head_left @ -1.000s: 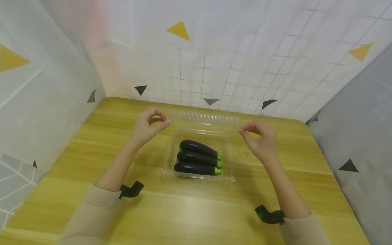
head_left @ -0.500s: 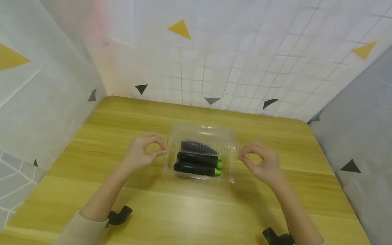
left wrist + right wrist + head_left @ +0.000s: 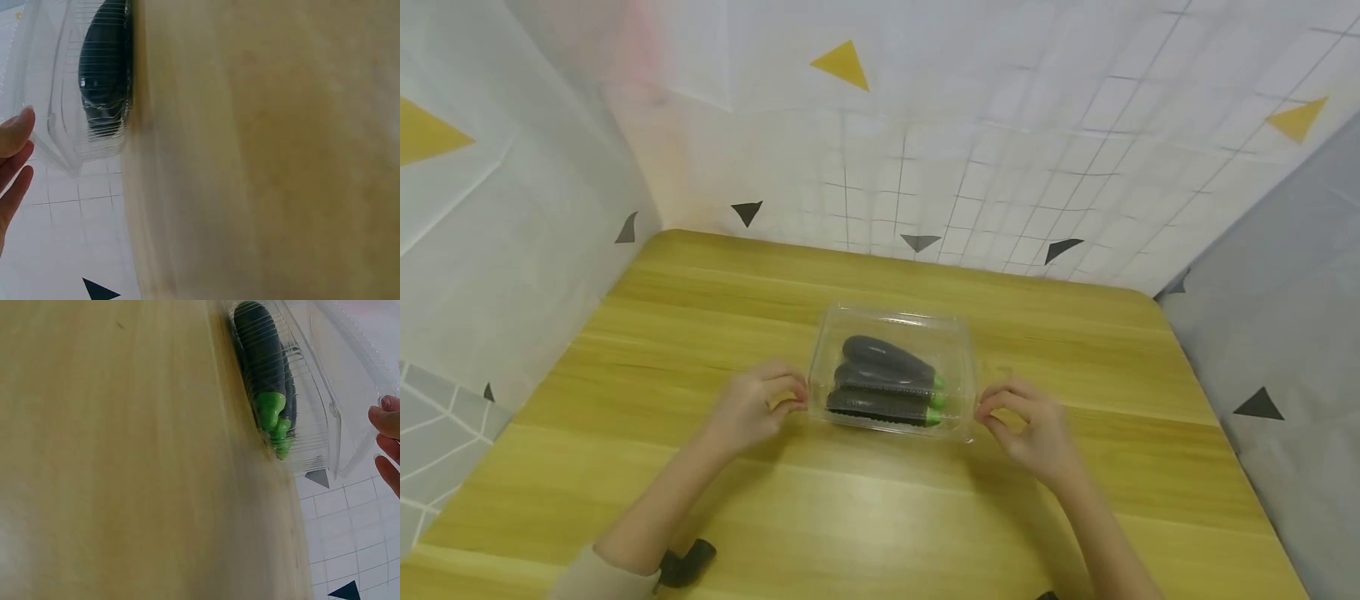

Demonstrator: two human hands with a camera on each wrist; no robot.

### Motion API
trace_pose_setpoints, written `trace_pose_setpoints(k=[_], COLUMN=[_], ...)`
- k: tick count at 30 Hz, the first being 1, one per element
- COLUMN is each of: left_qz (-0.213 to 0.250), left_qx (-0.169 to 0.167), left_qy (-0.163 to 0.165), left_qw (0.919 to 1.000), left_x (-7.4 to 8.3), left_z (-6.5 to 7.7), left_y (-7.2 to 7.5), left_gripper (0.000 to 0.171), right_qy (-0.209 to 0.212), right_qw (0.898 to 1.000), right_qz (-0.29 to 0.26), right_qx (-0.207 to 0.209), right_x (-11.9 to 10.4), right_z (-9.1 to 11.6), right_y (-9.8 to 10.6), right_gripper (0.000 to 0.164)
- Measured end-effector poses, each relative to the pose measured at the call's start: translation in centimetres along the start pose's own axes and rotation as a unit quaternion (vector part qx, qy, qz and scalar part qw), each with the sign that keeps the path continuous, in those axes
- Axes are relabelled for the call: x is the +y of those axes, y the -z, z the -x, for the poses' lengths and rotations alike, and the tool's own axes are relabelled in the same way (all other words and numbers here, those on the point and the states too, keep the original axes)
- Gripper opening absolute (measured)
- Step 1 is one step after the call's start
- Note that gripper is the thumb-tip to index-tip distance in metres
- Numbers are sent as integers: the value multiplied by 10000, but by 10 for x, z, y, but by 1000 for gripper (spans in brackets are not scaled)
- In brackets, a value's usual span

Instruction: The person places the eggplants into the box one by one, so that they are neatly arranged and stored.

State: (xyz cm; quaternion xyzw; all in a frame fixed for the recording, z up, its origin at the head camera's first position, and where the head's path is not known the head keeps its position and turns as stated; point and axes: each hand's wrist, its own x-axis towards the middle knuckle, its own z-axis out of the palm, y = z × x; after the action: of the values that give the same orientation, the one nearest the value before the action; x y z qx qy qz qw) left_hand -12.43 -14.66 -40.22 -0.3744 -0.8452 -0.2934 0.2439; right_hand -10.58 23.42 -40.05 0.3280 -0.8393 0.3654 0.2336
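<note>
Three dark eggplants (image 3: 880, 403) with green stem ends lie side by side in a clear plastic box (image 3: 312, 440) at the middle of the table. The box's hinged lid (image 3: 951, 337) is tilted low over them, its front edge still raised above the base in both wrist views. My left hand (image 3: 756, 408) pinches the lid's front left corner between thumb and fingers. At the front right corner, my right hand (image 3: 1028, 427) pinches the lid the same way. Through the ribbed wall, the right wrist view shows the green stem ends (image 3: 270, 411).
The wooden table (image 3: 865, 517) extends around the box on all sides. White patterned sheeting (image 3: 775, 150) rises behind the table and along both sides. A black wrist mount (image 3: 688, 562) shows by the left sleeve (image 3: 602, 575).
Both hands have swung the lid from upright at the back, forward and down over the eggplants. The box base and eggplants have stayed in place.
</note>
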Motion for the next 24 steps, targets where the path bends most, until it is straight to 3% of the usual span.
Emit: trace_pose_setpoints(k=[12,24], left_qz=[-573,-533], left_qx=[-138,-176], left_qy=[-469,-586], left_qw=[9972,9967], left_x=[2,3], left_z=[7,12], left_y=[-5,-6], left_gripper=[20,21], right_qy=[126,162], right_qw=[9985,9963], right_qz=[526,848], right_qx=[-8,41], right_x=[2,1], right_z=[15,22], right_y=[-9,-14], right_gripper=[31,27])
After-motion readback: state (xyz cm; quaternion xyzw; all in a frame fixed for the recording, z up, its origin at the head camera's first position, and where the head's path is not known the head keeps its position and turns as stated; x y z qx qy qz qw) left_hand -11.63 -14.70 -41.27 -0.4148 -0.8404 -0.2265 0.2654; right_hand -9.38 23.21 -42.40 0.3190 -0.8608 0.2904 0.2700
